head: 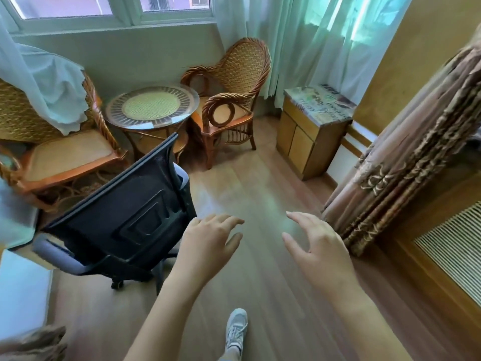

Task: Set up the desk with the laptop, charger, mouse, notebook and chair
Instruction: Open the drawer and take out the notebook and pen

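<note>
At the bottom centre of the frame a grey sneaker (236,332) stands on the wood floor (260,183). Above it both hands reach forward, palms down, fingers spread loosely and holding nothing: the left hand (208,241) at centre, the right hand (316,246) just right of it. The left hand is close beside the black mesh office chair (130,217), which stands left of centre with its back toward the camera, tilted; whether they touch I cannot tell. Farther off, a round glass-topped wicker bench (152,105) sits between two rattan armchairs (234,92). A small wooden cabinet (309,131) stands at upper right under pale green curtains (299,35).
</note>
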`<state>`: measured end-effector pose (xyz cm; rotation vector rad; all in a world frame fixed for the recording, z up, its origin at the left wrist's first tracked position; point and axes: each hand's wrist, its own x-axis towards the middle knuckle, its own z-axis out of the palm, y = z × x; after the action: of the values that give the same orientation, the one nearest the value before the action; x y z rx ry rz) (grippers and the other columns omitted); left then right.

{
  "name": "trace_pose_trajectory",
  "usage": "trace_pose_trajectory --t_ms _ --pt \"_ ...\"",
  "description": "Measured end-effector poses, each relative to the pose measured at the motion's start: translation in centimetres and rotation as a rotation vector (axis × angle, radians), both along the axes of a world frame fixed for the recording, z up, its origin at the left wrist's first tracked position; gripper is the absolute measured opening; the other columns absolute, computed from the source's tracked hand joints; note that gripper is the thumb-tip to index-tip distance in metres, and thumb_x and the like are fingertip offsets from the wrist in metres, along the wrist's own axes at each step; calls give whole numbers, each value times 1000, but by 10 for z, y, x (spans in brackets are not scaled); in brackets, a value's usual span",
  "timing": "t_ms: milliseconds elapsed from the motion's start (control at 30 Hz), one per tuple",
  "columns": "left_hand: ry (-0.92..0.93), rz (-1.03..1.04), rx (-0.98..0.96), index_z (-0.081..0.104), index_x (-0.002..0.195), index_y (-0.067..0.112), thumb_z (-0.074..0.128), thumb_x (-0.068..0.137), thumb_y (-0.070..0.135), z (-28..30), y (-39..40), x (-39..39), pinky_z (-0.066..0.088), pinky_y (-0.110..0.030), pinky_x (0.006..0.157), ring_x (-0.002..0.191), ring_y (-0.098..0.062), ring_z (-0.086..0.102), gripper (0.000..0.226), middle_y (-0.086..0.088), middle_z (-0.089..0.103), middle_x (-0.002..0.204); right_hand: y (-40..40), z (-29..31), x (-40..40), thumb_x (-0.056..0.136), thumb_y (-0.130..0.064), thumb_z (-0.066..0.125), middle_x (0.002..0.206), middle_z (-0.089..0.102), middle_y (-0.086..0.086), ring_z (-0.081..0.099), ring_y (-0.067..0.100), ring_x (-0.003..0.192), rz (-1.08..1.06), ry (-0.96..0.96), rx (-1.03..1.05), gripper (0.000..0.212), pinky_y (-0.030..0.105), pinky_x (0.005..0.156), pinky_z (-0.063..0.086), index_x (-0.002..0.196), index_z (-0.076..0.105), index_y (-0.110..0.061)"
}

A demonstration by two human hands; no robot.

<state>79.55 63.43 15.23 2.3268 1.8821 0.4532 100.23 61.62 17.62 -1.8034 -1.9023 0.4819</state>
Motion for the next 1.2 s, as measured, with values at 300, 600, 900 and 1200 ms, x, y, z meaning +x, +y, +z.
trace_pose_trajectory --t_ms 300,600,900,1200 --pt "38 -126 -4 59 123 34 50 93 42 9 184 6 38 -28 86 114 -11 55 32 14 63 121 162 7 3 87 -31 61 130 57 -7 49 14 123 -62 16 -12 39 36 105 36 126 57 -25" --pt "29 -143 -61 58 125 31 54 92 40 -11 343 38 42 -32 88 115 -13 55 35 12 63 123 317 -18 43 87 -32 60 130 57 -9 49 12 123 -114 18 -53 37 35 104 36 124 58 -26" --pt "95 -118 -108 55 127 34 49 93 45 -24 521 79 38 -27 88 118 -9 52 35 16 59 127 504 -37 91 90 -37 55 135 52 -12 44 9 126 -54 -32 -156 38 32 106 30 127 54 -30" --pt "68 -127 -114 55 127 34 50 93 42 -19 667 110 37 -28 88 118 -8 50 35 16 59 126 649 -29 115 91 -36 55 135 53 -11 45 9 126 -61 -12 -138 37 36 108 33 127 55 -29"
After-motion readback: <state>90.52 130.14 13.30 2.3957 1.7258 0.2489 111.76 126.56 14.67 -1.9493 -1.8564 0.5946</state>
